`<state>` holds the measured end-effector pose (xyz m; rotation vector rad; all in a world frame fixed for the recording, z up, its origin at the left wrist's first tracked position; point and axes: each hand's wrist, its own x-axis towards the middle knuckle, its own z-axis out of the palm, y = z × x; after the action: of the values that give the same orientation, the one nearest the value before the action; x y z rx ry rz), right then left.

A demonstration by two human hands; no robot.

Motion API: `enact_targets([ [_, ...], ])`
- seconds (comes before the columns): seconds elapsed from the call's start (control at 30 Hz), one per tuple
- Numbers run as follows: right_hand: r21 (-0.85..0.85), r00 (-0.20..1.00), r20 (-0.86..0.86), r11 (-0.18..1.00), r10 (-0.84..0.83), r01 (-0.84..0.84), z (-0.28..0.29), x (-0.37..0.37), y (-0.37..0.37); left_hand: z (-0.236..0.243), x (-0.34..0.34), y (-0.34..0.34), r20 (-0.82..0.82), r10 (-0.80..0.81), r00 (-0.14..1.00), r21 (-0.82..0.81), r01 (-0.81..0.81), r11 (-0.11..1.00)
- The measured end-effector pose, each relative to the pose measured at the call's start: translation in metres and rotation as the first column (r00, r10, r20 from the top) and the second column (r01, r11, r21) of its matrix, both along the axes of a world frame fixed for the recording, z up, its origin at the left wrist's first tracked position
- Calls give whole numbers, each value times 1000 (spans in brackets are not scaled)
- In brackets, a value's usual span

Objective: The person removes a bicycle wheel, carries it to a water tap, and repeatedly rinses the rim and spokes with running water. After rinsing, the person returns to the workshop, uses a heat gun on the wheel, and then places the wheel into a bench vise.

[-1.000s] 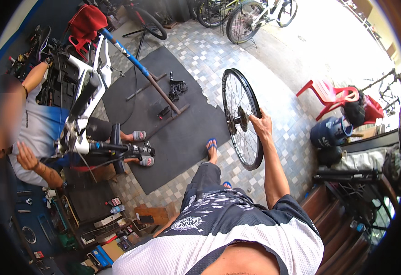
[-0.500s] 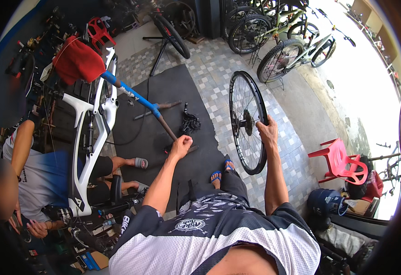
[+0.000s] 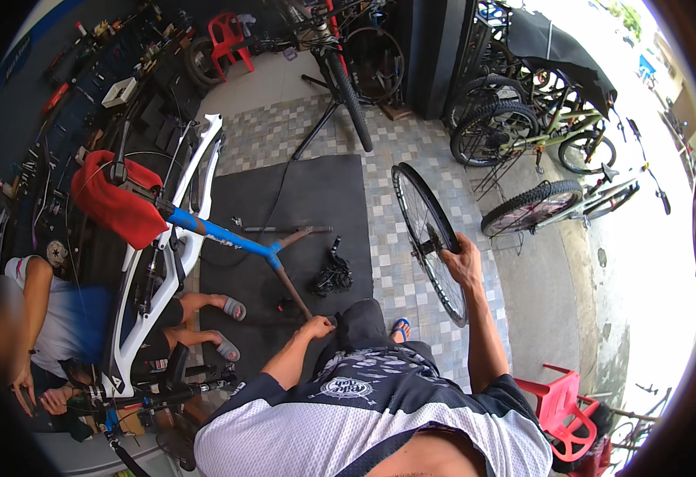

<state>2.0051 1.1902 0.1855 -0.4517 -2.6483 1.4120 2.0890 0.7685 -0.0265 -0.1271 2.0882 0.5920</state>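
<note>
A bicycle wheel (image 3: 423,250) with a dark rim, thin spokes and a hub stands tilted in the air, held by my right hand (image 3: 464,262). The fingers are closed about its hub area, partly hidden by the wheel. My left hand (image 3: 316,327) is closed in front of my waist, close to the lower end of a blue and brown repair stand (image 3: 264,250); anything inside the fingers is too small to make out. A white bicycle frame (image 3: 174,266) is clamped to that stand beside a red cloth (image 3: 117,203).
A black mat (image 3: 236,191) covers the floor ahead, with a dark bundle of bicycle parts (image 3: 333,270) on it. Another person (image 3: 62,318) sits at the left. Parked bicycles (image 3: 515,131) line the right, and a red plastic chair (image 3: 558,409) stands behind at right.
My view has turned, so the surroundings shift in the picture. My left hand has come down nearer my waist, still closed. The wheel stays in my right hand, tilted a little more.
</note>
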Motion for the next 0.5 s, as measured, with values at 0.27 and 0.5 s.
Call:
enact_targets([
  [0.27,36,955,116,960,272,-278,-33,-247,-32,3,-179,-7,-7,644,765,304,-612,730],
  [0.5,63,836,147,838,529,-541,-42,-483,-131,77,-462,-28,-580,678,452,585,-348,732],
])
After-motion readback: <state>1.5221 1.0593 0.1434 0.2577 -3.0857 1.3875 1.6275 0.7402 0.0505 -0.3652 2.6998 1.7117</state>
